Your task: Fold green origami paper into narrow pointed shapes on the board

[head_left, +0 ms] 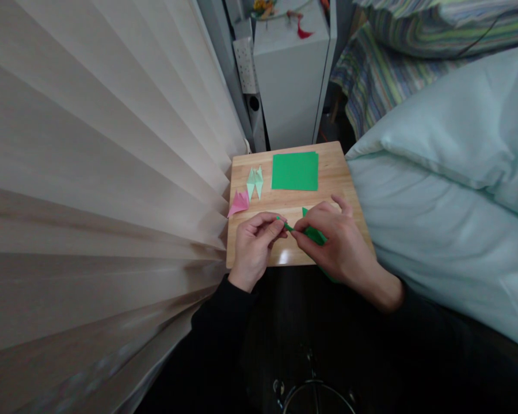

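Left hand [254, 244] pinches narrow green paper [288, 227]; right hand [342, 240] likewise.

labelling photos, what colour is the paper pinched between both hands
Green paper, best seen in the head view.

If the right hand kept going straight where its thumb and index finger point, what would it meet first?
Most likely the left hand: its fingertips lie just ahead of the right hand, with a small green paper piece pinched between both. Exact depth is unclear from this single view.
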The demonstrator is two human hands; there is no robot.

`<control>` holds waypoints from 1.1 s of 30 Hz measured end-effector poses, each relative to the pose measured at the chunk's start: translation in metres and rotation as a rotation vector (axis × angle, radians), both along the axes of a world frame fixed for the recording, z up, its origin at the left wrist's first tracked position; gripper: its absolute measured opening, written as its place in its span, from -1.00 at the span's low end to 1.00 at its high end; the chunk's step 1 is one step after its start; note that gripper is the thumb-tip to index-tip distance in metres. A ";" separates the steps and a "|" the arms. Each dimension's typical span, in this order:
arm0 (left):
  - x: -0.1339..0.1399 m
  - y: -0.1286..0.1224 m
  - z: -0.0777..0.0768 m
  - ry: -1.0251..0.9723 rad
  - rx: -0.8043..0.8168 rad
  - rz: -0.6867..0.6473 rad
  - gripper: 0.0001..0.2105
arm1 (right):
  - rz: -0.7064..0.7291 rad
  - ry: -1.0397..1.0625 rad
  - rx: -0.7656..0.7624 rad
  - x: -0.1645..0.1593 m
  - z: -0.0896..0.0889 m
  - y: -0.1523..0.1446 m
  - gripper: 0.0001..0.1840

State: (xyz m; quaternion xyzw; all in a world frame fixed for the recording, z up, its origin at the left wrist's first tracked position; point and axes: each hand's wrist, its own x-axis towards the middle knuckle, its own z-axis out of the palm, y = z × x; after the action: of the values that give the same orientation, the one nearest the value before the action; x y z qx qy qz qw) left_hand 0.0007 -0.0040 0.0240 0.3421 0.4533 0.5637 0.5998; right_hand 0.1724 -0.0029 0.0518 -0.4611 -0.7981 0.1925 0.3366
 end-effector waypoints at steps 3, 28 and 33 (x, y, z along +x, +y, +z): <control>0.001 -0.001 0.002 -0.065 -0.018 -0.003 -0.78 | 0.003 -0.009 0.003 -0.001 0.001 -0.001 -0.87; 0.002 0.001 0.000 -0.047 -0.106 -0.147 -0.70 | -0.069 -0.184 0.124 -0.010 -0.008 -0.006 -0.82; 0.004 0.000 0.002 -0.039 -0.098 -0.159 -0.70 | -0.073 -0.240 0.191 -0.010 -0.007 -0.008 -0.78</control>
State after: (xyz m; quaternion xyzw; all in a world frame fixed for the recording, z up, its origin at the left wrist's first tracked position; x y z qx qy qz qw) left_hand 0.0045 -0.0035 0.0256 0.3365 0.4398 0.4980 0.6673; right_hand 0.1625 -0.0110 0.0445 -0.4755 -0.8300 0.0471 0.2878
